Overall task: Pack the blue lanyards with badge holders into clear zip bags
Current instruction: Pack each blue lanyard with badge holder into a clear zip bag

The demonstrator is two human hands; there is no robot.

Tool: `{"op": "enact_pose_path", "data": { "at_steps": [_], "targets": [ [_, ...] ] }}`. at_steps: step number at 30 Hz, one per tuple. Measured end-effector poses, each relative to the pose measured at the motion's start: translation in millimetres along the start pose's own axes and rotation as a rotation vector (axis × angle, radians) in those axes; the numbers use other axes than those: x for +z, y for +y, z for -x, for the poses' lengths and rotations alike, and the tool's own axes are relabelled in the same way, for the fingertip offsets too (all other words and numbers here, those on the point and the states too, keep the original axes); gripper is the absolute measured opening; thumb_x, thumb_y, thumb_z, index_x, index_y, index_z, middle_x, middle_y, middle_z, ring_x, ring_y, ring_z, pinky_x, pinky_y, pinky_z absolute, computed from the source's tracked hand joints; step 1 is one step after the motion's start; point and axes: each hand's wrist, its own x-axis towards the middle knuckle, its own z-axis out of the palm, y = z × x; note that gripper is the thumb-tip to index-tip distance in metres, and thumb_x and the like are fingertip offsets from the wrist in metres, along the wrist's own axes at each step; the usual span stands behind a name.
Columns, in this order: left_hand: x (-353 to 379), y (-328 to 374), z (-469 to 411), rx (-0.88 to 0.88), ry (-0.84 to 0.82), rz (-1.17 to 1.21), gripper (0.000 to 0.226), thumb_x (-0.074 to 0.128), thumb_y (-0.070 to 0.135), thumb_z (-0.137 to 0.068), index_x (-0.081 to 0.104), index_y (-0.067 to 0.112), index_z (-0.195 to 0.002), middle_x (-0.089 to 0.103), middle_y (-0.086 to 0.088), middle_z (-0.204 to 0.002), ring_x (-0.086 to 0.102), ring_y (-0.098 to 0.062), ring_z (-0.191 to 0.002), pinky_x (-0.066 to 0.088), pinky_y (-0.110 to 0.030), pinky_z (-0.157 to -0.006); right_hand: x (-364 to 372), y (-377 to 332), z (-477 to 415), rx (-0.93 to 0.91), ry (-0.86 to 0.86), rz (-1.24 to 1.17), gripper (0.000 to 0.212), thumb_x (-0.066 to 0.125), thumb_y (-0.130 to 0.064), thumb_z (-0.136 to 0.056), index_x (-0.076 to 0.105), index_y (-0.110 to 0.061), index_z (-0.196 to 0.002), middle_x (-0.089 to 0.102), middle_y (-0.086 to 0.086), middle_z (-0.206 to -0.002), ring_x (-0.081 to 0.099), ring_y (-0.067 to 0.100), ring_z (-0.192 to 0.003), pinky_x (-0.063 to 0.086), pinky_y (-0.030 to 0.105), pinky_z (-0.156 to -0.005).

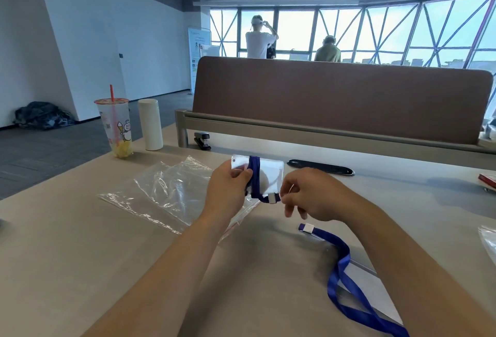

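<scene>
My left hand (228,189) grips a clear badge holder (268,174) above the table, with a blue lanyard (255,175) wound around it. My right hand (308,197) pinches the white clip at the lanyard's end (273,198). Clear zip bags (166,191) lie flat on the table, left of and under my left hand. A second blue lanyard (346,277) with a white clip lies loose on the table at the lower right, its badge holder (373,291) flat beneath the strap.
A plastic drink cup with a red straw (116,127) and a white cylinder (150,124) stand at the far left. A black stapler (201,140) sits by the brown desk divider (341,100). Another clear bag (488,242) shows at the right edge. Two people stand at the far windows.
</scene>
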Motion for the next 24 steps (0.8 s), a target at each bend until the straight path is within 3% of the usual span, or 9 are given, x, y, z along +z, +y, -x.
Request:
{"op": "enact_pose_path", "data": {
  "at_steps": [2, 6, 10, 13, 16, 19, 21, 24],
  "targets": [
    [2.2, 1.3, 2.1, 0.032, -0.041, -0.035, 0.008, 0.057, 0.010, -0.096, 0.064, 0.014, -0.098, 0.069, 0.000, -0.085, 0.059, -0.009, -0.064, 0.046, -0.018, -0.058, -6.8, 1.3, 1.8, -0.004, 0.062, 0.078, 0.008, 0.059, -0.021, -0.096, 0.067, -0.021, -0.094, 0.071, -0.010, -0.075, 0.064, 0.009, -0.064, 0.054, 0.028, -0.067],
    [4.6, 2.0, 4.6, 0.061, -0.121, -0.111, 0.018, 0.057, 0.009, -0.095, 0.061, 0.020, -0.082, 0.069, -0.002, -0.079, 0.057, -0.011, -0.060, 0.045, -0.026, -0.062, -10.7, 0.6, 2.2, -0.024, 0.172, 0.173, 0.012, 0.062, -0.020, -0.094, 0.071, -0.026, -0.097, 0.067, -0.009, -0.092, 0.063, 0.013, -0.084, 0.054, 0.029, -0.076],
    [7.9, 4.4, 7.3, 0.040, -0.241, -0.150, 0.012, 0.055, 0.010, -0.098, 0.059, 0.019, -0.092, 0.071, -0.007, -0.096, 0.069, -0.019, -0.079, 0.057, -0.027, -0.064, -7.6, -1.7, -0.6, -0.073, 0.211, 0.142, 0.020, 0.059, -0.016, -0.096, 0.072, -0.025, -0.108, 0.071, -0.004, -0.105, 0.064, 0.015, -0.091, 0.056, 0.032, -0.086],
    [6.9, 7.4, 9.7, 0.030, -0.319, -0.205, 0.008, 0.055, 0.012, -0.099, 0.059, 0.014, -0.105, 0.069, 0.000, -0.095, 0.070, -0.014, -0.080, 0.057, -0.018, -0.057, -4.2, -1.4, -2.7, -0.104, 0.226, 0.147, 0.015, 0.060, -0.018, -0.096, 0.071, -0.023, -0.105, 0.070, -0.003, -0.103, 0.061, 0.015, -0.087, 0.053, 0.028, -0.083],
    [4.6, 9.7, 11.0, 0.037, -0.370, -0.201, 0.010, 0.058, 0.012, -0.097, 0.061, 0.010, -0.107, 0.069, -0.002, -0.099, 0.069, -0.010, -0.078, 0.057, -0.017, -0.059, -4.9, -1.6, -2.2, -0.118, 0.261, 0.109, 0.005, 0.064, -0.020, -0.093, 0.065, -0.023, -0.097, 0.068, -0.002, -0.098, 0.060, 0.017, -0.085, 0.051, 0.027, -0.077],
    [1.9, 11.8, 10.4, 0.060, -0.389, -0.229, 0.014, 0.062, 0.015, -0.095, 0.062, 0.011, -0.108, 0.067, -0.002, -0.097, 0.065, -0.006, -0.075, 0.049, -0.009, -0.052, -8.2, -0.5, -0.7, -0.122, 0.273, 0.020, 0.009, 0.068, -0.019, -0.091, 0.060, -0.025, -0.091, 0.066, -0.005, -0.094, 0.061, 0.016, -0.085, 0.051, 0.027, -0.075],
    [0.8, 11.0, 8.4, 0.056, -0.407, -0.253, 0.016, 0.064, 0.019, -0.093, 0.062, 0.016, -0.108, 0.067, -0.003, -0.100, 0.066, -0.011, -0.081, 0.053, -0.012, -0.056, -8.8, 1.0, -1.0, -0.122, 0.276, 0.007, 0.010, 0.067, -0.020, -0.091, 0.060, -0.026, -0.090, 0.065, -0.006, -0.092, 0.060, 0.015, -0.084, 0.053, 0.028, -0.077],
    [0.5, 7.6, 6.7, 0.035, -0.432, -0.290, 0.011, 0.068, 0.023, -0.088, 0.063, 0.026, -0.097, 0.069, 0.002, -0.098, 0.068, -0.018, -0.091, 0.062, -0.035, -0.078, -5.9, 0.9, -2.6, -0.122, 0.277, 0.052, 0.011, 0.069, -0.022, -0.090, 0.059, -0.027, -0.090, 0.060, -0.006, -0.097, 0.057, 0.013, -0.086, 0.047, 0.022, -0.073]
  ]
}}
